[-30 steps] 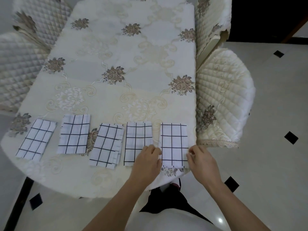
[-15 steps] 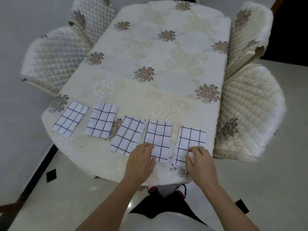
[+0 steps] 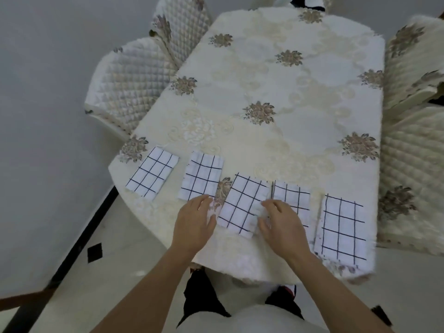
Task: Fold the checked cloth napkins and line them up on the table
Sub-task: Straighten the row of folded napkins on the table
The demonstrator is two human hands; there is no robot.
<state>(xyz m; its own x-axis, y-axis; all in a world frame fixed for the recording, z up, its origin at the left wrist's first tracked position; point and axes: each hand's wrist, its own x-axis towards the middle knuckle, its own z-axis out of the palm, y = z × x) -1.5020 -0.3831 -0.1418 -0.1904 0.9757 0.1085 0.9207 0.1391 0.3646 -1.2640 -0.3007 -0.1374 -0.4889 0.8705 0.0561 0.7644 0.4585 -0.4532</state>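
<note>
Five folded checked napkins sit in a row along the table's (image 3: 276,140) near edge, running from 10 o'clock to 4 o'clock. They are the first napkin (image 3: 152,175), second napkin (image 3: 201,179), third napkin (image 3: 241,205), fourth napkin (image 3: 292,200) and fifth napkin (image 3: 341,229). The left hand (image 3: 194,223) lies flat with its fingers straight, at 9 o'clock of the third napkin, fingertips by its left edge. The right hand (image 3: 282,225) is at 3 o'clock of the third napkin and partly covers the fourth. Its fingers are bent over the third's right edge, possibly pinching it, but blur means I cannot tell. Quilted chairs (image 3: 129,82) stand beside the table.
</note>
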